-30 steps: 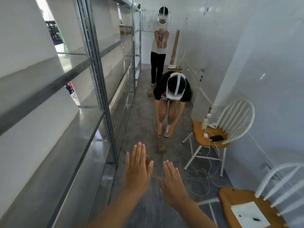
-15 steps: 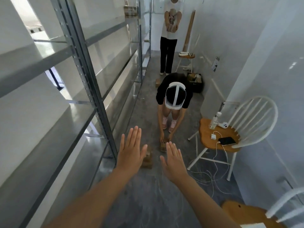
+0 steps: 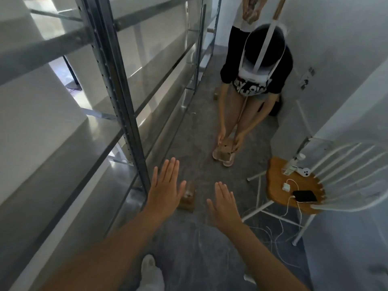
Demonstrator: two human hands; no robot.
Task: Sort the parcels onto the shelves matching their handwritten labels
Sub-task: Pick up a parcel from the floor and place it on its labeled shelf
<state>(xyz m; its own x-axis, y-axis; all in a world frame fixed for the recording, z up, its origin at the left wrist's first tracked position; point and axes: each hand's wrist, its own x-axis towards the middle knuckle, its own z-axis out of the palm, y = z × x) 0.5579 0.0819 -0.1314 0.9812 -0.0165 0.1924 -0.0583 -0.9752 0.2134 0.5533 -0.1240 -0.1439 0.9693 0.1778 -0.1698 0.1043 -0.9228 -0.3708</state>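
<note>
A small brown cardboard parcel (image 3: 187,198) lies on the grey floor between my two hands. My left hand (image 3: 165,187) hovers flat and open above its left side, fingers spread, partly covering it. My right hand (image 3: 224,203) is open too, a little to the parcel's right, holding nothing. A metal shelf rack (image 3: 117,85) with bare shelves runs along the left. Ahead, a bent-over person (image 3: 260,66) holds another brown parcel (image 3: 226,148) down by their feet. A third small parcel (image 3: 216,95) sits on the floor further back.
A white chair with a wooden seat (image 3: 279,183) stands at the right, carrying a phone (image 3: 304,195), charger and bottle, with cables trailing on the floor. A second person (image 3: 251,9) stands behind at the far end. The aisle is narrow; a white wall is on the right.
The view has tilted down and moved forward. Both my open hands have come closer to the floor parcel. The person ahead has taken hold of their parcel at their feet.
</note>
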